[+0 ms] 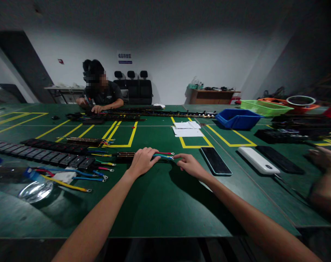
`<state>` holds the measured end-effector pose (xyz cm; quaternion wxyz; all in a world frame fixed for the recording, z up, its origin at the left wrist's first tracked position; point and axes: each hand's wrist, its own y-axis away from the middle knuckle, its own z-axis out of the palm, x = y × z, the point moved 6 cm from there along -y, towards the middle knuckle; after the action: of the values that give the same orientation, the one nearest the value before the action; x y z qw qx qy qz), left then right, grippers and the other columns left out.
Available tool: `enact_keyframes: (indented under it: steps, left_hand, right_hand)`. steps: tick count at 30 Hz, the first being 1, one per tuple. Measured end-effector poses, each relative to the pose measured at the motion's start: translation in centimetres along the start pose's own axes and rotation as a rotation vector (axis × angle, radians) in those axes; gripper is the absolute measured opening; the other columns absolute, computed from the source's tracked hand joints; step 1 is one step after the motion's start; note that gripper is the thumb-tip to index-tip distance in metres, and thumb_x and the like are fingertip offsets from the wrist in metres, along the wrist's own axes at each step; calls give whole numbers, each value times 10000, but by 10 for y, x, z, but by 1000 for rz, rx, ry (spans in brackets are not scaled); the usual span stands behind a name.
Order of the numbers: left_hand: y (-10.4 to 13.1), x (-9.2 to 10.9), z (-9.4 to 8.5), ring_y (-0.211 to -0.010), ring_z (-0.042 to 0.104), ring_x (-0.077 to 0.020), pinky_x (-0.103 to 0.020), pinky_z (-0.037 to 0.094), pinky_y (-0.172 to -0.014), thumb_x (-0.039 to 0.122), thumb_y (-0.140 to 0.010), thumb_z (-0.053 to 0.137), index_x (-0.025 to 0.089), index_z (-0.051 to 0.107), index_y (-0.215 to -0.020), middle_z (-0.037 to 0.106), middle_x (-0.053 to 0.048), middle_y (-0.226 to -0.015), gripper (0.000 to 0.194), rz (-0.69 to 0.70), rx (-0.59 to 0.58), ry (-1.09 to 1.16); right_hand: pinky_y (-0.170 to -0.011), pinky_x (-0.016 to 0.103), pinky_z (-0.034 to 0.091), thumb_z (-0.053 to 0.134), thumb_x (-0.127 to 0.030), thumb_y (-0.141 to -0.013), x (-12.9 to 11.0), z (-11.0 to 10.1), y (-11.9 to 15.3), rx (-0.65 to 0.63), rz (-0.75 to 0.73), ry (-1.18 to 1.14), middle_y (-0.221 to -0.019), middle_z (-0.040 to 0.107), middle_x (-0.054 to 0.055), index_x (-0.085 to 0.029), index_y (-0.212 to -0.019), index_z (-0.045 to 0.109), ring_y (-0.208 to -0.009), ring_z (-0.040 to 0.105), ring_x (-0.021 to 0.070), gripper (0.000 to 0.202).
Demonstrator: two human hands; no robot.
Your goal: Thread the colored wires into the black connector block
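My left hand point(143, 161) is closed over the right end of a dark strip with copper-coloured bars point(124, 154). Red, blue and yellow-green wires point(165, 157) with metal ring terminals come out past its fingers. At the wire ends, my right hand point(191, 166) reaches with its index finger stretched out, the tip at a ring terminal point(172, 158). Its other fingers are curled and nothing shows in them. Left of my hands lie rows of black socket modules point(53, 156), with coloured wires point(86, 176) ending in ring terminals.
A phone point(216, 161), a white power bank point(258, 160) and a black device point(280, 159) lie to the right, near another person's hand point(325, 158). Papers point(188, 129) and a blue bin point(237, 119) sit farther back. Opposite, a co-worker point(102, 91) handles parts.
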<state>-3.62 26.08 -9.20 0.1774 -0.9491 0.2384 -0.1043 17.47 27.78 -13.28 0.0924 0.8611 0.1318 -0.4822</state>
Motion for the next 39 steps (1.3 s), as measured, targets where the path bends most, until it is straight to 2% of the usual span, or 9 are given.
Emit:
enact_keyframes:
  steps: [12, 16, 22, 28, 33, 39]
  left_hand:
    - [0, -1, 0, -990, 632, -228, -365, 461, -819, 451, -1035, 485, 205, 651, -1190, 708, -54, -1118, 335, -7, -5, 17]
    - [0, -1, 1, -995, 632, -229, -369, 458, -828, 452, -1033, 492, 207, 655, -1181, 711, -51, -1116, 328, 3, 6, 18]
    - [0, -1, 1, -987, 635, -225, -361, 460, -828, 432, -1037, 491, 210, 658, -1180, 711, -53, -1110, 313, 2, -5, 32]
    - [0, -1, 1, -998, 637, -231, -366, 458, -837, 448, -1037, 483, 222, 666, -1162, 715, -52, -1109, 316, 0, 12, 26]
    - [0, -2, 2, -988, 635, -233, -366, 459, -829, 456, -1032, 490, 218, 661, -1172, 714, -56, -1099, 325, 1, 19, 7]
    - [0, -1, 1, -1006, 636, -231, -368, 465, -836, 461, -1035, 483, 207, 653, -1185, 704, -58, -1123, 340, -10, -4, 17]
  right_hand:
    - [-454, 217, 252, 574, -216, -743, -9, -4, 7, 26, 98, -245, -504, 495, -58, -99, -1162, 708, -445, 371, 87, 455]
    - [-451, 219, 238, 599, -262, -730, -12, -7, 9, 72, 41, -338, -516, 489, -63, -115, -1174, 702, -460, 366, 88, 479]
    - [-472, 222, 237, 620, -310, -743, -22, -8, 13, 65, -78, -445, -537, 466, -73, -137, -1167, 705, -489, 353, 88, 466]
    - [-482, 230, 274, 564, -254, -741, -11, -9, 5, 107, -28, -290, -515, 509, -49, -104, -1153, 727, -475, 386, 102, 468]
    - [-482, 231, 308, 537, -171, -758, -1, -4, -2, 50, -58, -25, -517, 580, -27, -112, -1233, 721, -452, 434, 113, 513]
    - [-520, 228, 353, 520, -169, -796, 1, -5, -2, 101, -94, 73, -530, 594, -10, -121, -1123, 772, -496, 498, 128, 415]
